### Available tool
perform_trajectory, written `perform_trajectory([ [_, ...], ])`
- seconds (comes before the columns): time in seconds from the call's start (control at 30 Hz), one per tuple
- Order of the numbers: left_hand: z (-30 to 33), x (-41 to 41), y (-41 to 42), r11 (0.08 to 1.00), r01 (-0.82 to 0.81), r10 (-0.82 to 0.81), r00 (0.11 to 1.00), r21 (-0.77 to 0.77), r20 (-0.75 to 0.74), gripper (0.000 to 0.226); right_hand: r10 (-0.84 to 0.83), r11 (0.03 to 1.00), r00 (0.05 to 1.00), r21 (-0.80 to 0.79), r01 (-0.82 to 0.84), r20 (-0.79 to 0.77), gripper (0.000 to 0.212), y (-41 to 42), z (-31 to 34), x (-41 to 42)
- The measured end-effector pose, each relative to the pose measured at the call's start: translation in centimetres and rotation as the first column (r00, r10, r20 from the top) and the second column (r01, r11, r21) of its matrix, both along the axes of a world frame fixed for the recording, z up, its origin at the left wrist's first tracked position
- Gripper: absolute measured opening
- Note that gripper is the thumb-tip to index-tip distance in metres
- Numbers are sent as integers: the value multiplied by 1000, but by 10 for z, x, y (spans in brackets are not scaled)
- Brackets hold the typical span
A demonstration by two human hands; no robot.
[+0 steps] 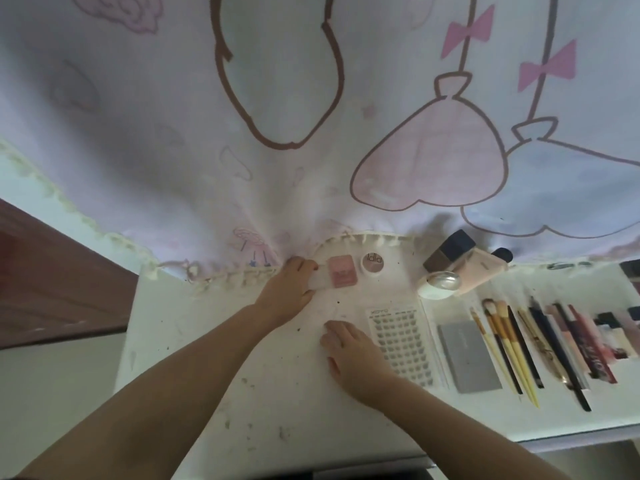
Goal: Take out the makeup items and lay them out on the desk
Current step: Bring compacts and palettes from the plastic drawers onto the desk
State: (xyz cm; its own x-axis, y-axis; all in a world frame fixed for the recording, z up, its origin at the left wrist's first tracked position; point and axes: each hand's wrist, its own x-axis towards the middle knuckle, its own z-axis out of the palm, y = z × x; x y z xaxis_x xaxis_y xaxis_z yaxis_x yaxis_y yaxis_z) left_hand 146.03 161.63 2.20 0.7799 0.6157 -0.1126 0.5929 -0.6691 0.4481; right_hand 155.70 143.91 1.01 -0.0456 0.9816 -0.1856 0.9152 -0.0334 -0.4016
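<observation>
1. Head view, work surface: a white desk [214, 344], speckled with small dark marks, runs from the lower left to the right edge. A printed curtain [173, 133] with pink bows and a fringed hem hangs down onto its far edge.
2. Head view, left hand [289, 289]: it reaches to the far edge of the desk, just below the curtain hem. The fingers are curled round the left end of a clear case holding a pink blush pan [341, 275]. The case lies on the desk.
3. Head view, right hand [349, 355]: it lies flat on the desk with straight, relaxed fingers and grasps nothing. Its outer edge is touching or just beside the lash tray [405, 344]; which of the two cannot be told.
4. Head view, far row: a small round jar [372, 265] sits just right of the blush case. Further right, a foundation bottle [474, 268] with a dark cap lies on its side, with a round white compact [438, 285] touching its near side.
5. Head view, near row: right of the lash tray lies a grey palette [467, 356]. Next come makeup brushes [502, 344] with pale yellow handles, then dark pencils [554, 348] and pink tubes [592, 344], all laid side by side and roughly parallel. The items at the far right edge are too small to identify.
</observation>
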Motion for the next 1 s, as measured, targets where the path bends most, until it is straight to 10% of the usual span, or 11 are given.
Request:
perform_trajectory([
  [0.67,42,-12,-4,980,191,-192,981,49,18,29,-157,986,976,-33,163,149,36,6,41,16],
  [1.0,88,53,-154,699,687,-710,700,198,78,38,-867,471,433,121,874,248,43,-179,86,-1],
])
